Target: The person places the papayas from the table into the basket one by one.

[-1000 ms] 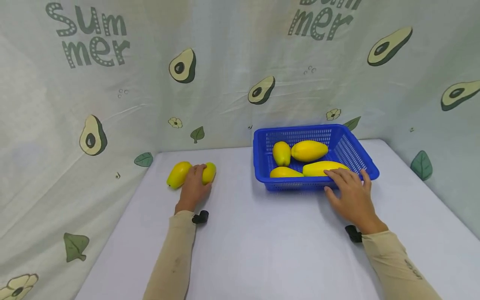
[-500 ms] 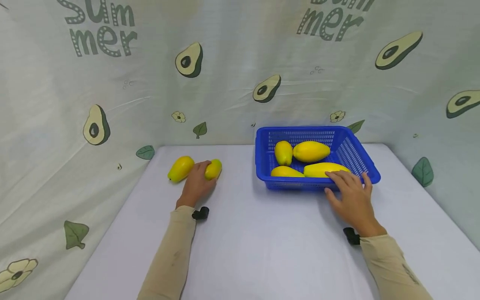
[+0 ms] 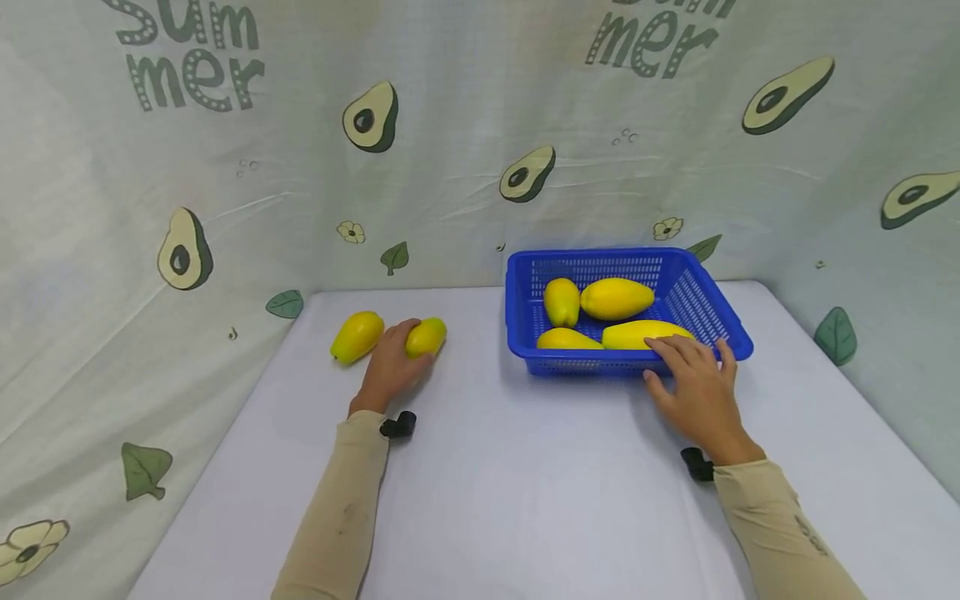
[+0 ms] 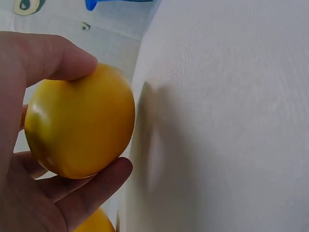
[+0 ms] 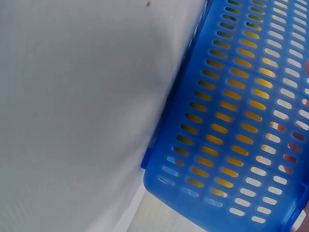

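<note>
My left hand point(image 3: 393, 362) grips a yellow-green papaya point(image 3: 427, 337) at the back left of the table. In the left wrist view, thumb and fingers lie on opposite sides of this papaya point(image 4: 82, 125), and a shadow falls on the cloth beside it. A second papaya point(image 3: 357, 337) lies just left of that hand. At the right, my right hand point(image 3: 701, 400) holds the front rim of a blue plastic basket point(image 3: 577, 364), fingers over the rim and thumb outside. Through the basket's slotted wall point(image 5: 222, 121), yellow fruit and parts of fingers show in the right wrist view.
Several yellow papayas point(image 3: 617, 298) lie inside the basket. White cloth point(image 3: 510, 483) covers the table. A printed curtain point(image 3: 450, 125) with avocados hangs along the back and sides, close behind the basket.
My left hand has shifted slightly right with its papaya, widening the gap to the second one. The right hand stays on the basket rim. The head view has moved a little.
</note>
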`<state>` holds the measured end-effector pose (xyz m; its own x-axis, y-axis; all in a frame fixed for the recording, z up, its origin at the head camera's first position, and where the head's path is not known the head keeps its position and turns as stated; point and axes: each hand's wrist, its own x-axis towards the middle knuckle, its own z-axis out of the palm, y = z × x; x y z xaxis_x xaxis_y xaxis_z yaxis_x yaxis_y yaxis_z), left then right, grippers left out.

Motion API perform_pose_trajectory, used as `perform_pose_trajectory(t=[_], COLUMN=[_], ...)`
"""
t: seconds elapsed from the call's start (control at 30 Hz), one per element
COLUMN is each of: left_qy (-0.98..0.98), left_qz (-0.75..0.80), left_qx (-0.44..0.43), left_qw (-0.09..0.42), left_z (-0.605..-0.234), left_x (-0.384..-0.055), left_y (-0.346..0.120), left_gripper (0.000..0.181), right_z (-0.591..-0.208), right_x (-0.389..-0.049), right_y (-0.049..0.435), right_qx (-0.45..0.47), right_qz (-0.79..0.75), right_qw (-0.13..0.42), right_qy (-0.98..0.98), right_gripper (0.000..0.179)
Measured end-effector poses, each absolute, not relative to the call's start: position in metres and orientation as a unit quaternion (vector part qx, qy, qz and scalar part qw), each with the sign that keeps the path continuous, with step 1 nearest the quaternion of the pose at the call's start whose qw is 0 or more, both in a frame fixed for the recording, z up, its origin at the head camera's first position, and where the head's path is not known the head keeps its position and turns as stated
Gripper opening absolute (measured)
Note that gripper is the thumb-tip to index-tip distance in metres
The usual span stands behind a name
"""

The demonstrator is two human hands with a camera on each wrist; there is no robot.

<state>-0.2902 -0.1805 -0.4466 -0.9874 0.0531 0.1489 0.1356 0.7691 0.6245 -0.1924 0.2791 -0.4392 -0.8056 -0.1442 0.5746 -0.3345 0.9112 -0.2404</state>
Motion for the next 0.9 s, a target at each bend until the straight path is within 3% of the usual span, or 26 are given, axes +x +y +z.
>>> perform_pose_trajectory(t=[0.27, 0.6, 0.9], left_qy=[-0.903, -0.807, -0.764], left_qz=[-0.422, -0.589, -0.643], left_qx=[-0.063, -0.039, -0.035], left_qw=[0.053, -0.018, -0.04], left_z=[-0.439, -0.428, -0.426], left_x=[-0.294, -0.292, -0.283], left_y=[-0.172, -0.157, -0.144], left_gripper=[0.067, 0.064, 0.065], right_z=[-0.436, -0.436, -0.439], right_x=[-0.19, -0.187, -0.19], right_y=[0.279, 0.28, 0.279], right_qx=[0.121, 0.12, 0.123], right_qz=[0.169, 0.166, 0.166], right_qw=[0.283, 0.286, 0.289], right_qy=[-0.936, -0.936, -0.935], right_gripper=[0.051, 0.051, 0.051])
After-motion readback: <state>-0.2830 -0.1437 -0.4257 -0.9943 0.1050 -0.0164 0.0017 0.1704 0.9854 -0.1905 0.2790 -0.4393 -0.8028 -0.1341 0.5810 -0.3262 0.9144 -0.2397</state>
